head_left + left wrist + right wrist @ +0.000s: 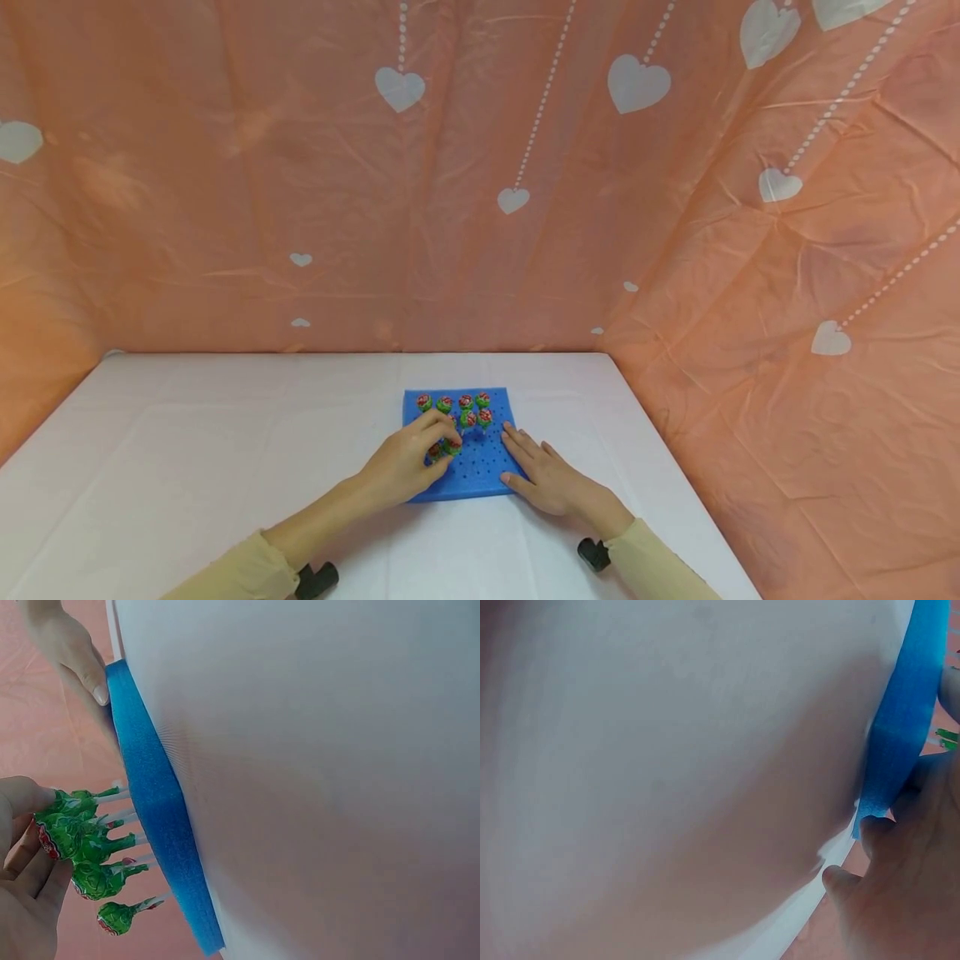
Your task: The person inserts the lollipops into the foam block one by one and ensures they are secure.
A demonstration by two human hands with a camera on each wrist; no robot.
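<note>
A blue foam block (472,485) with rows of small holes lies on the table. Green-wrapped lollipops (483,417) stand in it by their white sticks, mostly in its far and left parts. My left hand (405,467) reaches over the left side and pinches the wrapped head of a lollipop (64,832) between thumb and fingers. In the left wrist view, other lollipops (116,916) stand close beside these fingers. My right hand (551,482) rests with fingers extended on the block's right edge, steadying against it; the right wrist view shows fingers around that blue edge (911,712).
A white cloth covers the table (225,433). Behind it and to the right hangs an orange sheet (450,275) printed with white hearts. Black wrist cameras (317,579) sit at both sleeve cuffs.
</note>
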